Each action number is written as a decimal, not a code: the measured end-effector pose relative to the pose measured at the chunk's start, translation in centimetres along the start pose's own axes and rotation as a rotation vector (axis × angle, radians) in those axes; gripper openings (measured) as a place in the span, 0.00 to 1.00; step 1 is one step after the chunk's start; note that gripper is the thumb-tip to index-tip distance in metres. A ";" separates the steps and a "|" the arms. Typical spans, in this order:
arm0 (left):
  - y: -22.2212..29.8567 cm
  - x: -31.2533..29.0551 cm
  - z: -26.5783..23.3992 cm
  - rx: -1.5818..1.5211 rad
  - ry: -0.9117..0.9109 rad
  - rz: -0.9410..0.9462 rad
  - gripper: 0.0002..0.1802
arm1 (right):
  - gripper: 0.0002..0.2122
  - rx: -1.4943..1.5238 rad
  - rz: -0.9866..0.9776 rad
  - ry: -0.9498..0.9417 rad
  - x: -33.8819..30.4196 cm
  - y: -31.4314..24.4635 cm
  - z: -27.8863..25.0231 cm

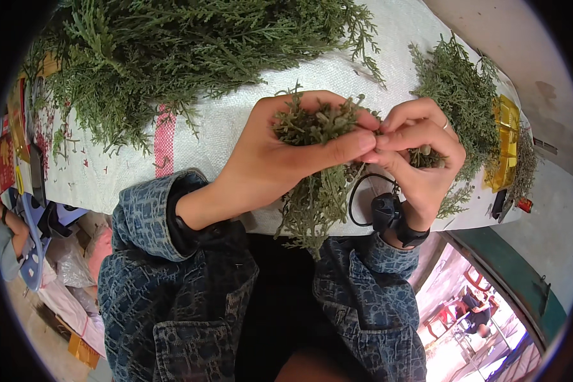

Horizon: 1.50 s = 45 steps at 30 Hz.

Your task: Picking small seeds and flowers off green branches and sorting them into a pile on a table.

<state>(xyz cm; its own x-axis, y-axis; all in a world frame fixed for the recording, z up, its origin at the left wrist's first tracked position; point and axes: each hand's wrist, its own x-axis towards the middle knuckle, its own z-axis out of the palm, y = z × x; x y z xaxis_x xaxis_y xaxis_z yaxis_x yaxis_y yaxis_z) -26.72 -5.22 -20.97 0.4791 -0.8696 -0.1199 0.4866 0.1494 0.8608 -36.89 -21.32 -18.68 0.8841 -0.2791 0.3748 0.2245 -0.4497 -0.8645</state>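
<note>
White woven sheeting spreads below me. My left hand grasps a green bunch, its long axis trailing toward six o'clock; my right hand, meeting my left at three o'clock, grips a smaller sprig.

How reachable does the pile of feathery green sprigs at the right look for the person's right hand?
Probably yes: the pile of feathery green sprigs lies just beside the right hand, with nothing visible between, though that hand is occupied with greenery.
</note>
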 end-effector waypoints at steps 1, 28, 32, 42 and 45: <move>0.0 0.1 0.0 0.018 0.002 0.021 0.10 | 0.10 -0.008 0.028 -0.012 0.0 0.1 -0.1; -0.2 0.5 -0.2 -0.099 -0.067 0.084 0.11 | 0.15 0.462 0.132 0.464 -1.3 2.3 -4.5; 0.1 0.3 -0.2 -0.090 -0.074 0.033 0.11 | 0.16 0.791 0.048 0.422 -1.2 2.6 -5.1; 0.4 0.3 -0.1 -0.043 -0.025 0.037 0.12 | 0.13 1.606 0.009 0.130 -1.1 2.2 -6.4; 0.4 0.3 -0.1 -0.002 -0.005 0.033 0.12 | 0.20 1.359 0.104 0.040 -1.3 2.3 -6.6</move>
<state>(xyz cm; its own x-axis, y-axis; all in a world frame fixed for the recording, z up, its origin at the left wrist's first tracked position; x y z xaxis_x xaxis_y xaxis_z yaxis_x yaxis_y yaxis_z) -26.36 -5.37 -20.72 0.4916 -0.8663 -0.0887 0.4722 0.1796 0.8630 -40.24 -27.59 -18.90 0.9143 -0.2947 0.2779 0.4014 0.7505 -0.5250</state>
